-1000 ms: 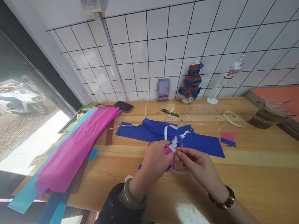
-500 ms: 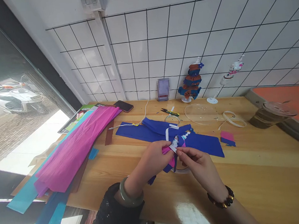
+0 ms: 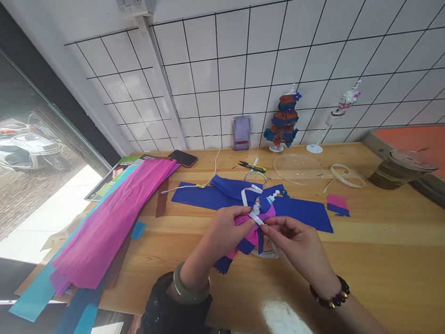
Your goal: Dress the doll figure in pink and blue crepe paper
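Note:
A narrow white strip [image 3: 256, 218] is stretched between my two hands, across a small tilted stand piece wrapped in pink paper [image 3: 250, 237] and dark blue paper. Part of its round white base [image 3: 265, 255] shows underneath. My left hand [image 3: 226, 230] is closed, thumb and fingers pinching the strip and the pink paper from the left. On the other side my right hand [image 3: 298, 241] pinches the strip's lower end between thumb and forefinger. Beneath the piece, flat dark blue paper [image 3: 306, 214] lies on the wooden table [image 3: 362, 269]. Fingers hide some of the wrapping.
Long pink paper [image 3: 111, 228] and light blue strips lie at left, beside a phone [image 3: 183, 158]. Thread snips [image 3: 252, 166], a clear disc [image 3: 293, 169], a coiled white strip [image 3: 343, 176] and a lidded cup [image 3: 395, 171] are farther back. An orange-and-blue ruffled stand piece [image 3: 284, 121] leans against the wall.
The white strip now lies more fully across the pink paper. My left hand has shifted slightly left and up, showing more pink paper. My right hand keeps its pinch.

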### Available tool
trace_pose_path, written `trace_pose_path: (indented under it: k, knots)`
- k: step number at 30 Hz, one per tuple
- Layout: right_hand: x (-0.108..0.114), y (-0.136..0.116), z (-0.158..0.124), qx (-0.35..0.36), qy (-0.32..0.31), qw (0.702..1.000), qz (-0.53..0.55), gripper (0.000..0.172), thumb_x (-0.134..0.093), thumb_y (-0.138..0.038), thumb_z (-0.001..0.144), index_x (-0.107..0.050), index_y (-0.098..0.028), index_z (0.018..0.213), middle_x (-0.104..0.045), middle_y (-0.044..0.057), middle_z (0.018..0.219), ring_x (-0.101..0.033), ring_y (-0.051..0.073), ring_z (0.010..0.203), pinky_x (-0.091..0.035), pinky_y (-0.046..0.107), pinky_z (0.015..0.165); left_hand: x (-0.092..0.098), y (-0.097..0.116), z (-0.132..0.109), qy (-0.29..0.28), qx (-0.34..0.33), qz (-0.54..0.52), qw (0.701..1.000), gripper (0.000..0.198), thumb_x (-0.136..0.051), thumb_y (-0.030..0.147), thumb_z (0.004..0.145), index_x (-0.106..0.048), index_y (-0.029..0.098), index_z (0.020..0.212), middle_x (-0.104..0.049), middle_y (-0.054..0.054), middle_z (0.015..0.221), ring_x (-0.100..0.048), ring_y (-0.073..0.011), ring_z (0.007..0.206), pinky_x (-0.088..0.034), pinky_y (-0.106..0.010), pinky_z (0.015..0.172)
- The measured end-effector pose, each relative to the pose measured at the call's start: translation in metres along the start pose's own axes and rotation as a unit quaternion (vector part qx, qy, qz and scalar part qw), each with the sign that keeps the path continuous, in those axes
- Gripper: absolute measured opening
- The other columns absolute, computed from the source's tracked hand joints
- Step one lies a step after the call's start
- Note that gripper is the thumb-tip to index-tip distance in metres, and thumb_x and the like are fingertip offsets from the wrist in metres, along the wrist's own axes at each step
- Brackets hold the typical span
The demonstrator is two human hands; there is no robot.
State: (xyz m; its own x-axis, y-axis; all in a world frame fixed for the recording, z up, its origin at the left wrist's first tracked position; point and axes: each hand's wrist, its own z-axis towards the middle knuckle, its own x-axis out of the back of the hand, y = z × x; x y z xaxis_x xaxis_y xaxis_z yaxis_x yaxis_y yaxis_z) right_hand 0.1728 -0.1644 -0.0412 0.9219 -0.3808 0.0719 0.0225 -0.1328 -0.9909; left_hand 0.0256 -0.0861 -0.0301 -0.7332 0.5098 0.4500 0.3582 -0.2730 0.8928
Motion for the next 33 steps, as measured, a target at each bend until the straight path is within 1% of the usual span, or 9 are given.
trace_pose_path:
  k: [7,11,13,16,18,23,27,30,33]
  knots:
    - [0.001,-0.004,0.002,-0.012,0.007,1.0,-0.015,0.044,-0.078,-0.057,0.054,-0.068,-0.017,0.069,-0.068,0.006,0.062,-0.062,0.017,0.052,-0.05,0.027,0.048,0.001,-0.002,0.0,0.005,-0.012,-0.028,1.0,0.029,-0.058,0.033,0.08,-0.071,0.018,0.102,-0.073,0.0,0.098,-0.064,-0.018,0.092,-0.047,-0.023,0.082]
    - [0.003,0.001,0.003,-0.013,0.002,1.0,-0.027,0.043,-0.076,-0.057,0.058,-0.067,-0.017,0.071,-0.061,0.002,0.053,-0.056,0.015,0.046,-0.045,0.027,0.044,0.001,-0.001,-0.001,0.007,-0.01,-0.031,0.999,0.03,-0.059,0.033,0.08,-0.07,0.018,0.103,-0.072,0.0,0.1,-0.064,-0.0185,0.094,-0.047,-0.024,0.084]
    - [0.005,0.004,0.004,0.022,0.006,0.999,-0.049,0.039,-0.074,-0.056,0.062,-0.068,-0.017,0.068,-0.062,0.004,0.058,-0.057,0.017,0.052,-0.044,0.027,0.046,0.001,0.0,-0.001,0.004,-0.005,-0.03,1.0,0.03,-0.059,0.033,0.08,-0.071,0.018,0.103,-0.072,0.0,0.1,-0.064,-0.0191,0.094,-0.047,-0.024,0.084]
    - [0.008,0.006,0.005,0.103,-0.001,0.99,-0.092,0.036,-0.07,-0.052,0.069,-0.068,-0.019,0.057,-0.063,0.007,0.071,-0.058,0.02,0.072,-0.045,0.028,0.056,0.001,0.001,-0.001,-0.003,-0.011,-0.032,0.999,0.031,-0.059,0.033,0.08,-0.071,0.018,0.104,-0.072,0.0,0.101,-0.064,-0.0195,0.095,-0.048,-0.024,0.085]
    - [0.01,0.005,0.005,0.122,-0.016,0.987,-0.104,0.036,-0.069,-0.052,0.071,-0.068,-0.02,0.056,-0.06,0.007,0.072,-0.056,0.019,0.073,-0.045,0.028,0.058,0.001,0.0,0.0,-0.004,-0.019,-0.038,0.999,0.031,-0.06,0.032,0.079,-0.07,0.019,0.106,-0.072,-0.001,0.105,-0.064,-0.0195,0.097,-0.048,-0.024,0.086]
    - [0.013,0.006,0.005,0.099,-0.048,0.99,-0.086,0.035,-0.07,-0.053,0.069,-0.069,-0.019,0.064,-0.056,0.005,0.074,-0.05,0.015,0.066,-0.043,0.026,0.054,0.003,-0.004,0.001,-0.01,-0.027,-0.04,0.999,0.029,-0.06,0.031,0.08,-0.071,0.018,0.103,-0.072,-0.001,0.104,-0.065,-0.0199,0.097,-0.049,-0.025,0.086]
    - [0.015,0.013,0.006,0.056,-0.094,0.992,-0.056,0.033,-0.069,-0.051,0.072,-0.067,-0.018,0.072,-0.056,0.003,0.077,-0.05,0.014,0.065,-0.044,0.025,0.056,0.005,-0.005,0.002,-0.015,-0.017,-0.06,0.998,0.034,-0.062,0.034,0.078,-0.07,0.017,0.107,-0.07,-0.003,0.111,-0.063,-0.0222,0.104,-0.048,-0.027,0.09]
    - [0.015,0.014,0.006,0.019,-0.116,0.993,-0.005,0.033,-0.07,-0.05,0.072,-0.065,-0.018,0.07,-0.057,0.001,0.069,-0.05,0.013,0.064,-0.044,0.025,0.059,0.006,-0.006,0.003,-0.022,-0.016,-0.073,0.997,0.037,-0.063,0.036,0.078,-0.069,0.016,0.108,-0.07,-0.004,0.113,-0.063,-0.0234,0.105,-0.048,-0.028,0.091]
    - [0.014,0.014,0.007,0.007,-0.11,0.994,0.018,0.033,-0.073,-0.05,0.069,-0.064,-0.017,0.066,-0.06,0.0,0.066,-0.051,0.012,0.063,-0.043,0.024,0.06,0.007,-0.008,0.003,-0.024,-0.013,-0.079,0.997,0.038,-0.063,0.037,0.078,-0.069,0.015,0.109,-0.07,-0.006,0.113,-0.063,-0.0245,0.105,-0.048,-0.03,0.092]
